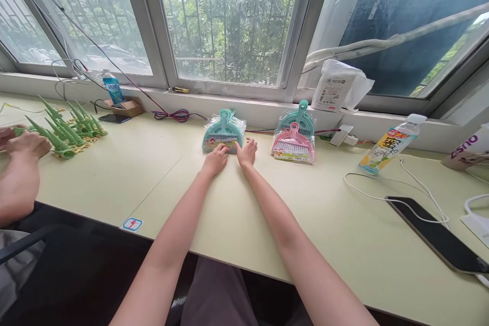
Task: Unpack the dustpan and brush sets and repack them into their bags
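Observation:
Both my arms reach forward over the pale green table. My left hand rests with fingers curled on the near edge of a teal mini dustpan-and-brush set wrapped in clear plastic. My right hand touches the same pack's right corner, fingers bent. To the right, apart from my hands, lie a pink set and, behind it, another teal set, leaning against the window sill.
Another person's hands work at the far left beside several green cone-shaped pieces. A phone with white cable and a drink bottle lie to the right. A blue bottle, wires and a white bag line the sill.

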Motion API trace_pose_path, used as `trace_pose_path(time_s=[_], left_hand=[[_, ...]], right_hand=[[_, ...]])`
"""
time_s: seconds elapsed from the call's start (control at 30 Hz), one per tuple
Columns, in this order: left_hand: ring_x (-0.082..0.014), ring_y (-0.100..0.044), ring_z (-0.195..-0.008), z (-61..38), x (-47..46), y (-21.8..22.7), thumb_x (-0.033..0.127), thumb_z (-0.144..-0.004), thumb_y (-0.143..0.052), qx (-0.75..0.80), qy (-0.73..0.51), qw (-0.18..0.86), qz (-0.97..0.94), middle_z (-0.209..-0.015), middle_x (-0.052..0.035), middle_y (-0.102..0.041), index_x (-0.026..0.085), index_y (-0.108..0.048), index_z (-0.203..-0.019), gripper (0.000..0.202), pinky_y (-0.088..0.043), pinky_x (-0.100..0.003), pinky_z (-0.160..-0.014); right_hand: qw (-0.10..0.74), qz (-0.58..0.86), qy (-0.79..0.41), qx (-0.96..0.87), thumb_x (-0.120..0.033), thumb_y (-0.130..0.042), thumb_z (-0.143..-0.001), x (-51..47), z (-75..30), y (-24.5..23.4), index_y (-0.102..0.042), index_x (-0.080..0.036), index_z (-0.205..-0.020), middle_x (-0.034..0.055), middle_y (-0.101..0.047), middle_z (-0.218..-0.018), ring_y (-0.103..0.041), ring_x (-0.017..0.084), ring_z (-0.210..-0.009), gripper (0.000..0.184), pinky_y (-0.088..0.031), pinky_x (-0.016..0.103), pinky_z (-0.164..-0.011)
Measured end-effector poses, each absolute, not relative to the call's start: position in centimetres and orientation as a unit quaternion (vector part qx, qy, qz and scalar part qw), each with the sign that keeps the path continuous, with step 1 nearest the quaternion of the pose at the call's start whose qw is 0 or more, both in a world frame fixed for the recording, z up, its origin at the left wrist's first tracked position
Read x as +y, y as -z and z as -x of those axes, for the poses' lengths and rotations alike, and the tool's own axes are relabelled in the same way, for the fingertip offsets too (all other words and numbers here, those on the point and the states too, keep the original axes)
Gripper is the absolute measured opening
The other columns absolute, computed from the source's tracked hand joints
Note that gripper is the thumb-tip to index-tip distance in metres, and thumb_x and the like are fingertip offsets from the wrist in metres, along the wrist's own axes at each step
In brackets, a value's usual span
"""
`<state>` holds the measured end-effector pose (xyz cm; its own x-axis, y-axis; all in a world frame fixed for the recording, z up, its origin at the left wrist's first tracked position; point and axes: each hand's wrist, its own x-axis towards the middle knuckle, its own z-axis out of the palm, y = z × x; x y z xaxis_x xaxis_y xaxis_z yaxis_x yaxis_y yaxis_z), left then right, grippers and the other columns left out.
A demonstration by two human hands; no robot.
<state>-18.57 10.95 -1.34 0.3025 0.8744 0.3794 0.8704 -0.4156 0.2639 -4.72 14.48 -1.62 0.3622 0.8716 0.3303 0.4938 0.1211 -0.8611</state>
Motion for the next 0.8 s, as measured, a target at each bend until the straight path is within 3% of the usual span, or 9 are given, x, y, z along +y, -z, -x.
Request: trace_pose_path(time_s=[0.13, 0.27, 0.37, 0.43, 0.6, 0.8], left_hand=[[-0.0229, -0.053, -0.119, 19.1, 11.1, 1.6, 0.019, -0.086, -0.043, 0.553, -0.239, 0.012, -0.798, -0.134, -0.0054, -0.046, 0.025, -0.054, -0.118, 0.034, -0.047, -0.034, -0.093], [-0.0228, -0.051, -0.121, 19.2, 11.2, 1.5, 0.020, -0.087, -0.041, 0.556, -0.229, 0.012, -0.799, -0.135, -0.0062, -0.045, 0.024, -0.053, -0.120, 0.035, -0.046, -0.035, -0.095], [-0.0224, -0.050, -0.123, 19.2, 11.4, 1.6, 0.020, -0.086, -0.041, 0.556, -0.225, 0.010, -0.800, -0.136, -0.0059, -0.044, 0.025, -0.052, -0.120, 0.036, -0.045, -0.034, -0.096], [-0.0222, -0.048, -0.124, 19.2, 11.5, 1.7, 0.021, -0.086, -0.041, 0.557, -0.221, 0.009, -0.800, -0.136, -0.0058, -0.044, 0.025, -0.052, -0.121, 0.037, -0.044, -0.033, -0.098], [-0.0231, -0.047, -0.125, 19.2, 11.4, 1.5, 0.022, -0.085, -0.041, 0.560, -0.219, 0.004, -0.799, -0.133, -0.0065, -0.046, 0.024, -0.057, -0.116, 0.034, -0.042, -0.035, -0.103], [-0.0285, -0.049, -0.120, 19.3, 11.8, 1.6, 0.026, -0.086, -0.040, 0.530, -0.251, -0.021, -0.810, -0.123, -0.0099, -0.054, 0.021, -0.065, -0.095, 0.027, -0.043, -0.043, -0.101]], right_hand=[[0.601, 0.655, -0.033, -0.456, -0.035, -0.037, -0.091, 13.3, -1.0, 1.0, -0.045, -0.020, -0.121, 0.0189, -0.043, -0.133, -0.034, 0.032, -0.128, 0.034, -0.028, 0.053, -0.103], [0.588, 0.728, 0.073, -0.344, -0.028, -0.039, -0.089, 12.0, -10.4, 1.3, -0.047, -0.020, -0.121, 0.0205, -0.043, -0.136, -0.034, 0.033, -0.132, 0.034, -0.029, 0.058, -0.101], [0.518, 0.800, -0.007, -0.302, -0.028, -0.056, -0.080, 11.1, -17.0, 2.3, -0.055, -0.017, -0.113, 0.0230, -0.054, -0.126, -0.047, 0.034, -0.122, 0.035, -0.035, 0.056, -0.097], [0.465, 0.795, -0.069, -0.383, -0.031, -0.063, -0.075, 10.6, -20.1, 2.9, -0.063, -0.018, -0.102, 0.0192, -0.063, -0.114, -0.054, 0.033, -0.112, 0.029, -0.039, 0.051, -0.094], [0.429, 0.737, -0.158, -0.498, -0.035, -0.063, -0.072, 8.1, -23.0, 3.4, -0.071, -0.021, -0.084, 0.0083, -0.072, -0.087, -0.063, 0.025, -0.083, 0.019, -0.045, 0.036, -0.077], [0.424, 0.689, -0.228, -0.542, -0.038, -0.057, -0.076, 2.7, -22.4, 3.6, -0.074, -0.021, -0.089, 0.0040, -0.073, -0.082, -0.064, 0.020, -0.078, 0.026, -0.044, 0.027, -0.069]])
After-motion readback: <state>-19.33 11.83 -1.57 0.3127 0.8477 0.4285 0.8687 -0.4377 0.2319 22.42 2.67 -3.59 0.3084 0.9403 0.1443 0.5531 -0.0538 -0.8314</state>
